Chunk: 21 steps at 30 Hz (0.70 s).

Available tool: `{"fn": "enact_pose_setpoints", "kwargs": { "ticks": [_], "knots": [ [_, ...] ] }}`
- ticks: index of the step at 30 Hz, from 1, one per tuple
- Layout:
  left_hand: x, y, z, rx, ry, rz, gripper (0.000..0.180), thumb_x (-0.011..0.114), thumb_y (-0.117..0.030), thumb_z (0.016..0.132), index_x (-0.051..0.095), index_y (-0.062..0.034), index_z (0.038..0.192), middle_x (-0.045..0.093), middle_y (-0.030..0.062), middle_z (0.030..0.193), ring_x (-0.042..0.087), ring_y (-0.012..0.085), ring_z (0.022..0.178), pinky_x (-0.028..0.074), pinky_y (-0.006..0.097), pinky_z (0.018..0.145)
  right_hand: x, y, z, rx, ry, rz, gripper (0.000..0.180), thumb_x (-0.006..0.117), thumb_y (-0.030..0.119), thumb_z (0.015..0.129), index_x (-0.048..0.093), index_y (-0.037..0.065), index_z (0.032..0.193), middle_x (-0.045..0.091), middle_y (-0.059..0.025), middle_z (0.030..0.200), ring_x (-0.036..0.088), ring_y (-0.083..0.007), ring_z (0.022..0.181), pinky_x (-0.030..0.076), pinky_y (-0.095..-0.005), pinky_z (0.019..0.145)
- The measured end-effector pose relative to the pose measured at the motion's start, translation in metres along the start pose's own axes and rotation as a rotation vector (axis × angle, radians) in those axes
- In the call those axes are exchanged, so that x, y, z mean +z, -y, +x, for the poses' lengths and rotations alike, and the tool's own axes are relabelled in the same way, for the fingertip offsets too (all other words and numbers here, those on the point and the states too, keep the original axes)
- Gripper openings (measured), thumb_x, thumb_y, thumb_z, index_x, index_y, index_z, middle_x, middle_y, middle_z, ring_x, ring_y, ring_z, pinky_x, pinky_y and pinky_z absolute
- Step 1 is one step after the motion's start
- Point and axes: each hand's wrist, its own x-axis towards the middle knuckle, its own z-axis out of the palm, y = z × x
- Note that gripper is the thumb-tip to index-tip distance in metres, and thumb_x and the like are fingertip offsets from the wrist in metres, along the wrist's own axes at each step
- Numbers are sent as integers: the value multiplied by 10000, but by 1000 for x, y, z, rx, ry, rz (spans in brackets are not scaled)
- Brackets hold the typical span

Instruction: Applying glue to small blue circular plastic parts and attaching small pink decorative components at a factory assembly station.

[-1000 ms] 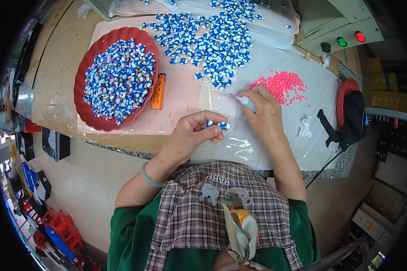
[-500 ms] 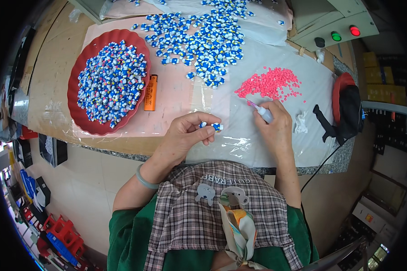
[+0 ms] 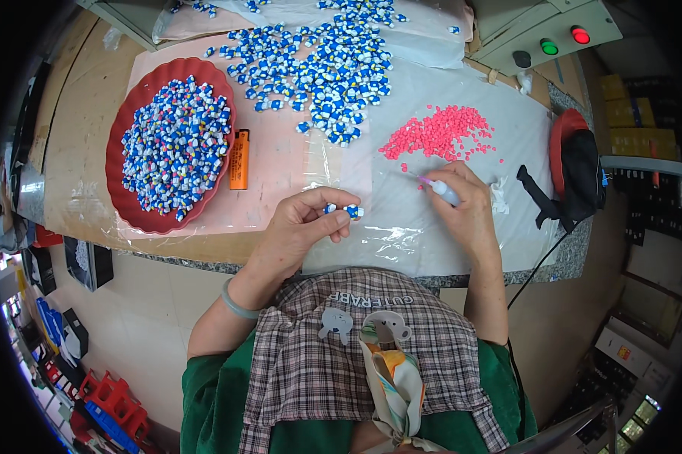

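A green and a red round lamp (image 3: 560, 41) are set on a grey box at one o'clock, beside a dark knob. At ten o'clock a red scalloped tray (image 3: 125, 203) is filled with small blue-and-white pieces; an orange lighter (image 3: 239, 159) lies just beside it. More such pieces (image 3: 326, 57) are heaped at twelve, and pink pellets (image 3: 438, 135) are spread at one. A small blue-and-white piece (image 3: 342, 209) is pinched by the left hand (image 3: 299, 227) (fingers closed on it) near centre. A white pen-like tool (image 3: 439, 189) is gripped by the right hand (image 3: 470, 212); its tip is hard to make out.
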Motion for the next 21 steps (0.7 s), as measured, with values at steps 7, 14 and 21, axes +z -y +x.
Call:
{"fn": "enact_pose_setpoints", "kwargs": {
  "ticks": [7,14,21],
  "knots": [
    [-2,0,1,0,10,-2,195,616,-67,913,640,-1,1095,653,50,894,578,79,726,478,211,668,2,4,2,-69,104,-106,187,675,-22,743,656,7,926,613,-88,881,624,-239,794,482,-306,681],
    [3,-3,1,-17,28,-7,194,582,-80,935,612,-8,1112,664,59,904,564,69,693,446,196,591,1,6,3,-87,90,-135,169,675,-11,754,585,-12,897,599,-88,864,623,-236,770,481,-314,680],
    [16,-6,6,14,43,136,191,591,-91,932,610,-20,1109,660,51,896,521,43,667,408,180,563,12,18,-3,73,150,462,101,657,-40,787,581,-15,850,602,-48,857,598,-110,732,484,-266,638]
  ]
}}
